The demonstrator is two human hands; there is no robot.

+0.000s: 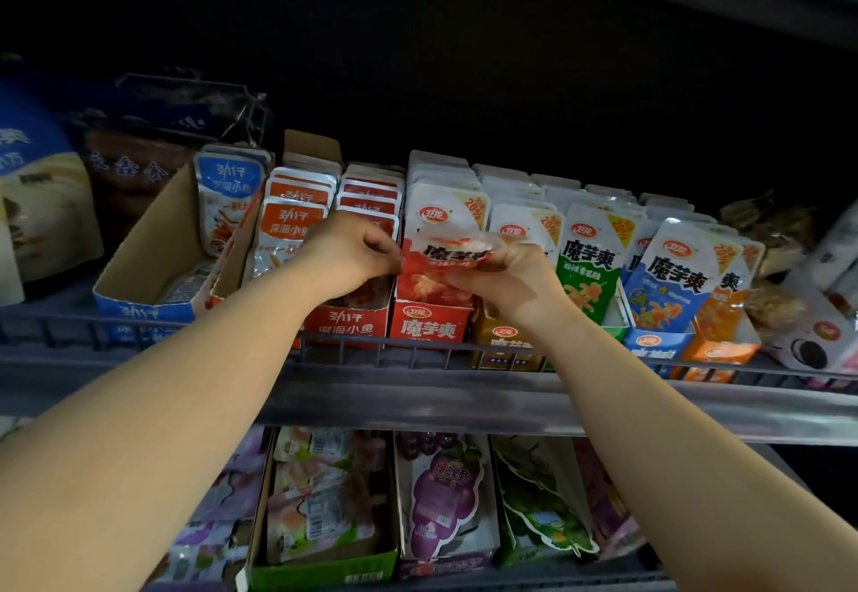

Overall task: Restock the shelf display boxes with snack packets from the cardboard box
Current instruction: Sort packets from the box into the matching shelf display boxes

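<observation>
A red and white snack packet [452, 253] is held bent over the red display box [429, 326] on the upper shelf. My left hand [346, 254] pinches its left edge with curled fingers. My right hand [503, 282] grips its right side from below. Behind the packet the red box holds a row of like packets [443, 206]. To the left stands an orange-red display box [346, 322] of fish snack packets [292, 220]. The cardboard box is not in view.
A half-empty blue display box [144, 308] sits at left. Green packets [587, 261], a blue display box [657, 340] and an orange display box [715, 350] line the right. A wire rail [418, 354] fronts the shelf. The lower shelf holds fruit snack packets [441, 494].
</observation>
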